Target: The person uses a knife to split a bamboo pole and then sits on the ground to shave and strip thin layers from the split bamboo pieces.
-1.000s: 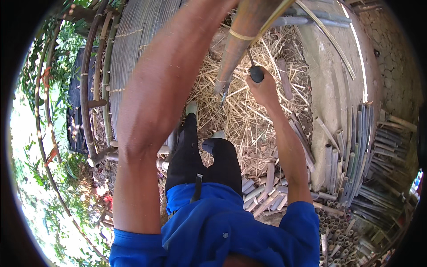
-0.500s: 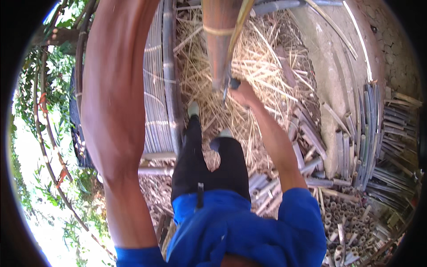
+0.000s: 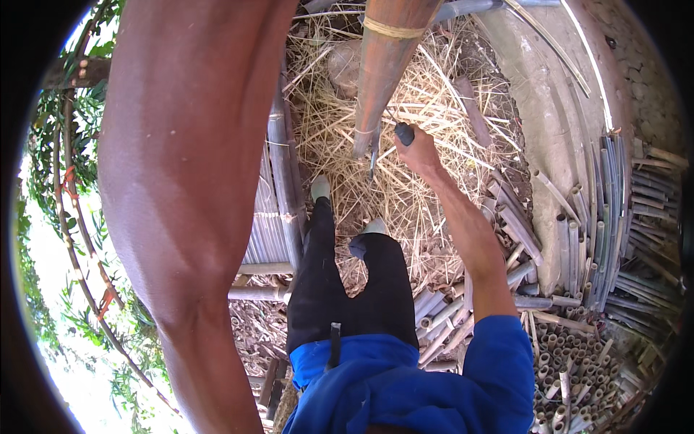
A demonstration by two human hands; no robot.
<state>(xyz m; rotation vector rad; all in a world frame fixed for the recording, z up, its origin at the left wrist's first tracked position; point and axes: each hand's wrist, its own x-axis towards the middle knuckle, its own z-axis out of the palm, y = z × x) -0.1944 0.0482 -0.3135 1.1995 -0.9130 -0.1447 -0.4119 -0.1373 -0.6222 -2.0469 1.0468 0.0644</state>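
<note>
A brown bamboo pole with a pale ring round it slants down from the top edge, its narrow lower end above the straw. My right hand is closed round the black handle of a knife, just right of the pole's lower end. A thin dark blade shows beside that end; whether it touches the pole I cannot tell. My left arm rises large and close along the left side, and its hand lies beyond the top edge, out of sight.
Loose straw covers the ground round my feet. At the left runs a slatted bamboo frame. Cut bamboo pieces are stacked at the lower right, by an earthen ledge. A rounded stone-like lump sits behind the pole.
My right hand with the knife has shifted slightly right. The pole's lower end has moved a little right and down, and the left arm looms larger. The yellowish strip along the pole no longer shows.
</note>
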